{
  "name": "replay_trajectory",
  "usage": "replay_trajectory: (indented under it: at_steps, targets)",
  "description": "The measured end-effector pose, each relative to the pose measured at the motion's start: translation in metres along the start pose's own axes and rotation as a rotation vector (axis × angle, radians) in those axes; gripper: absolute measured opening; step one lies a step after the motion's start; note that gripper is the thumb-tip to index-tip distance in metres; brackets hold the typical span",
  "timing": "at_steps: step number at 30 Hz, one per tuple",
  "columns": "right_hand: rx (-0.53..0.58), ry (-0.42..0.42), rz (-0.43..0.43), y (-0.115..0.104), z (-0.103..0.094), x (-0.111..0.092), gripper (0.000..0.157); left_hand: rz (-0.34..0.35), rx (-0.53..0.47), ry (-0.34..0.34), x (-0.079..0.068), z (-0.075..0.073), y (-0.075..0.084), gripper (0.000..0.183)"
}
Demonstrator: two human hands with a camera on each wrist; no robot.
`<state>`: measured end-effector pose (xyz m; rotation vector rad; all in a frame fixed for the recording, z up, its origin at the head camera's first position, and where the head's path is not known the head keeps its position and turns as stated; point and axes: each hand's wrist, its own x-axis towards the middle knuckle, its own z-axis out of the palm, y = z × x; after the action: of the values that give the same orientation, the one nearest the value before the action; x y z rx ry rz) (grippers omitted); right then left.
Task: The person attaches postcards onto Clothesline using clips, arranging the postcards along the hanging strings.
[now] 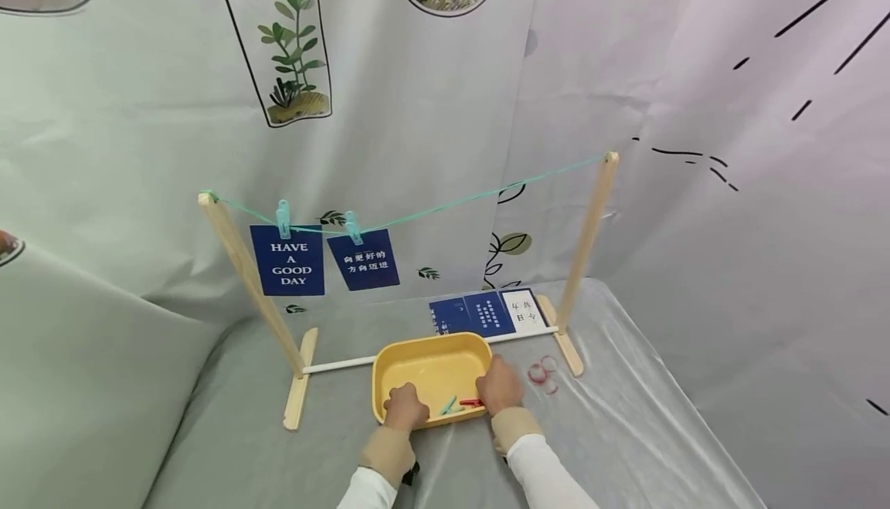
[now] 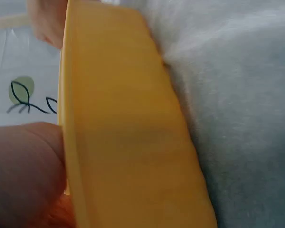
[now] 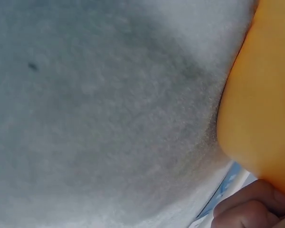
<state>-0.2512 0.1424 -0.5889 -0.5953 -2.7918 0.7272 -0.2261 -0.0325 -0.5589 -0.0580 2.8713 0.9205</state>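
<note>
A yellow plastic tray [image 1: 399, 348] sits on the grey cloth, with small clothespins in it: a teal clothespin [image 1: 449, 404] and a red clothespin [image 1: 470, 402] show. My left hand [image 1: 406, 407] is over the tray's near left part, fingers bent and pointing down inside the rim. In the left wrist view the near wall hides its fingertips, so I cannot tell what they hold. At the right end, my right hand [image 1: 501, 387] grips the tray's rim; its curled fingers [image 3: 249, 209] lie against the outer wall in the right wrist view.
Behind the tray stands a wooden frame [image 1: 587, 242] with a green string [image 1: 459, 201]. Two blue cards, one a "HAVE A GOOD DAY" card [image 1: 288, 277], hang from it by teal clothespins. More cards [image 1: 480, 314] lie behind the white rod [image 1: 341, 364]. Pinkish rings [image 1: 538, 373] lie right.
</note>
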Motion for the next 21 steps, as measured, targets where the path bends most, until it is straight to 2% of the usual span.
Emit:
replay_trajectory:
  at_steps: [5,10,12,15,19,21]
  targets:
    - [0.006,-0.002,-0.016,-0.008,0.005,-0.008,0.026,-0.067,0.066,-0.078,0.000,-0.006,-0.005,0.007]
    - [-0.016,0.007,-0.016,-0.008,0.007,-0.011,0.026,-0.018,0.073,-0.085,0.000,-0.001,-0.011,0.007]
    - [-0.019,0.009,-0.021,-0.008,0.007,-0.010,0.026,0.013,0.052,-0.069,0.001,0.002,-0.012,0.015]
    - [-0.010,-0.003,-0.026,-0.007,0.004,-0.009,0.028,0.071,0.018,-0.011,0.002,0.008,-0.014,0.023]
    - [-0.005,-0.011,-0.007,-0.005,0.000,-0.007,0.031,0.163,-0.019,0.076,0.005,0.015,-0.015,0.016]
    - [-0.007,-0.007,0.002,-0.004,-0.001,-0.006,0.031,0.206,-0.040,0.090,0.006,0.017,-0.016,0.019]
